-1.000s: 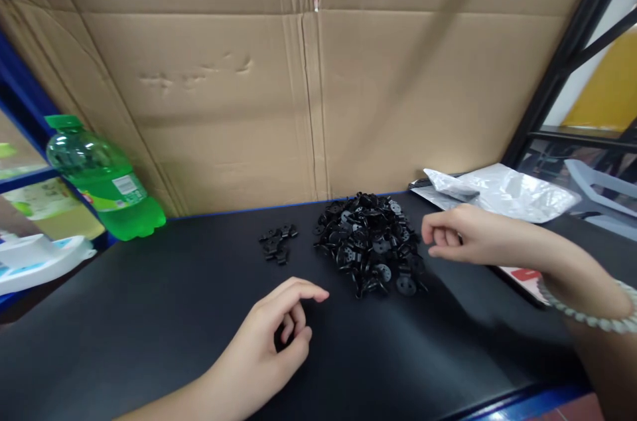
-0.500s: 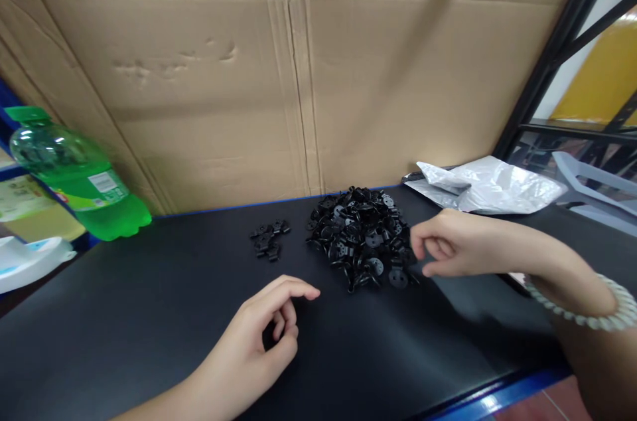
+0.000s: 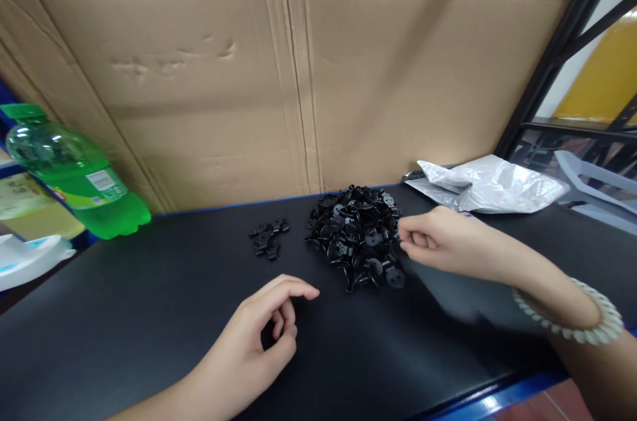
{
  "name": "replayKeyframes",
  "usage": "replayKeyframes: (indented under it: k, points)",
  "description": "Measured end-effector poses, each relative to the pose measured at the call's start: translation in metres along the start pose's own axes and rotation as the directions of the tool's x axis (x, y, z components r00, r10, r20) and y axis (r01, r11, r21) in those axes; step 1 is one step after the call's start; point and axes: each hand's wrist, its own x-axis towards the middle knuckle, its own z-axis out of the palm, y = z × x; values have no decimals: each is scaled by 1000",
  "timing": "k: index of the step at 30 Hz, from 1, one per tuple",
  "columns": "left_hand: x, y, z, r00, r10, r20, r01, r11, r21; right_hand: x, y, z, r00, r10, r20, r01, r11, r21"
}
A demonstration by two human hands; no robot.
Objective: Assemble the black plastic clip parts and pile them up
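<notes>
A heap of small black plastic clips with round, holed discs lies in the middle of the black table. At the heap's right edge is my right hand, fingers curled and pinched together; whatever lies between the fingertips is hidden. My left hand hovers or rests low in front of the heap, I cannot tell which. Its index finger points right, the thumb stands apart and nothing is held. Left of the heap sits a smaller group of black pieces.
A green bottle leans at the left, near a white plastic object. Behind the table rises a cardboard wall. A silver bag lies at the back right, by a black metal frame.
My right hand has moved slightly left against the heap, and its fingers have closed together. My left hand stays where it was.
</notes>
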Motion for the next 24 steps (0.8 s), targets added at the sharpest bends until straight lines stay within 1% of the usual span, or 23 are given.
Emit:
replayKeyframes:
  k: [4,6,8,10,11,12,14,16,17,18,21,24]
  points:
    - [1,1,0,1000,-2,-10,2,1000,-12,5,1,-2,996,20,-91,-4,985,172]
    - [2,5,0,999,-29,-21,28,999,-32,6,-3,0,988,40,-148,-3,971,241]
    - [4,11,-2,995,-94,-19,92,991,-94,6,-11,5,983,43,-179,25,932,361]
    - [5,17,-3,981,-192,5,189,958,-217,3,-23,15,980,21,-197,81,866,493]
    - [6,19,-4,971,-239,22,235,928,-291,1,-30,22,977,-3,-214,120,838,532]
    - [6,22,-4,960,-277,35,270,889,-369,-1,-37,29,968,-46,-246,175,827,534]
    - [5,25,-4,948,-313,55,295,803,-518,-6,-50,45,929,-183,-323,323,827,460]
    - [4,28,-3,951,-300,70,274,722,-635,-10,-58,59,877,-315,-363,453,793,408]
    - [3,28,-2,956,-284,79,259,683,-683,-11,-60,64,860,-353,-369,491,770,407]
    - [3,29,-2,960,-268,86,245,646,-723,-12,-62,69,853,-368,-371,506,755,416]
    - [2,28,-1,967,-240,84,210,565,-798,-10,-61,78,869,-341,-358,479,761,438]
    - [2,26,0,966,-246,80,206,546,-812,-7,-60,83,896,-296,-331,429,771,471]
